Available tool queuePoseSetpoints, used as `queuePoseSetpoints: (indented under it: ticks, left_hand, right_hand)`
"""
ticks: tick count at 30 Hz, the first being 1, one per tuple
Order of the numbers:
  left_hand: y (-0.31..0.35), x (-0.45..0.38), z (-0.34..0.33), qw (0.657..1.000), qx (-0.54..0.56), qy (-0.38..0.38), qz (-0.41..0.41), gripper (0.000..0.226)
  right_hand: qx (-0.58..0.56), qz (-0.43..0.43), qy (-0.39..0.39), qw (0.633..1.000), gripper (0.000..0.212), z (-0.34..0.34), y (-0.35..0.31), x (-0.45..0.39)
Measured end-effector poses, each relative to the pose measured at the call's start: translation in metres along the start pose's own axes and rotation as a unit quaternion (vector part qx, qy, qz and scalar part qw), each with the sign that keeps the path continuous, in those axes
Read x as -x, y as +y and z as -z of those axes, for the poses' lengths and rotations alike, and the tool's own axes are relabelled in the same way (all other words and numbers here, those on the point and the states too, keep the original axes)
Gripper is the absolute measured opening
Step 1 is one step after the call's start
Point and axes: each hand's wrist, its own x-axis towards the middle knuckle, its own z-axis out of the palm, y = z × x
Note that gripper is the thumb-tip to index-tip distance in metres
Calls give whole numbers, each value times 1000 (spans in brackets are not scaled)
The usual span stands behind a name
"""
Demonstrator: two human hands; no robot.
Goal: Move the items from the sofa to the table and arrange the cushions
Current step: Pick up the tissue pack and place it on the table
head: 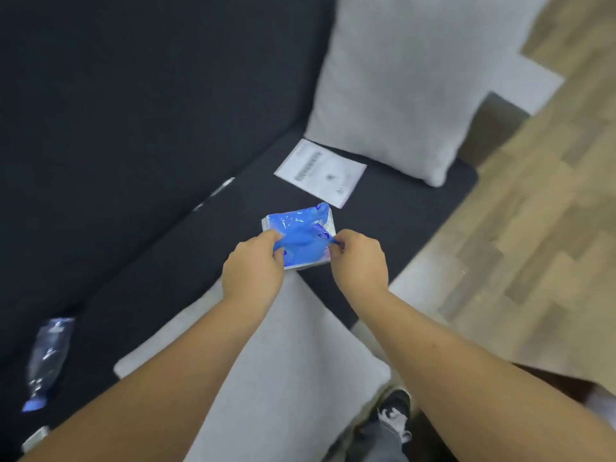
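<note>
Both forearms reach forward from the bottom of the view, over a pale grey cushion (pixel 293 378) lying flat on the dark sofa (pixel 133 128). The left hand (pixel 253 265) and the right hand (pixel 358 258) share one grip on a blue plastic packet (pixel 300 238): each hand pinches a side edge with curled fingers and thumb, the left on the packet's left edge, the right on its right edge. The packet sits just above the sofa seat, past the far edge of the flat cushion.

Just beyond the grip a white printed sheet (pixel 320 173) lies flat on the seat. Beyond that, a second grey cushion (pixel 400 88) leans at the sofa's end. Well to the left of the grip, a clear plastic bottle (pixel 48 361) with a blue cap lies on the seat. To the right is wooden floor (pixel 533 245), and a shoe (pixel 395 411) shows below the right forearm.
</note>
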Motion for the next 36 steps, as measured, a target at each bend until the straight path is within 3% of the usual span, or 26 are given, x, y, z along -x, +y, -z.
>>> queuePoseSetpoints:
  ticks: [3,8,17,27,36]
  left_hand:
    - [75,19,-36,998,29,-34,-46,26]
    - [176,60,-103,988,52,-95,-110,12]
    - [302,205,-231,921,48,-302,-240,26]
    - [343,302,-309,821,-9,-456,-343,35]
    - [343,304,-342,800,-71,-506,-315,61]
  right_hand:
    - [-6,-49,45,998,16,56,66,5]
    - [-28,-125,109,986,16,137,175,40]
    - [-61,-323,198,924,13,209,370,160]
    - [-120,-450,261,846,14,224,479,258]
    - [-141,-501,220,825,17,210,502,260]
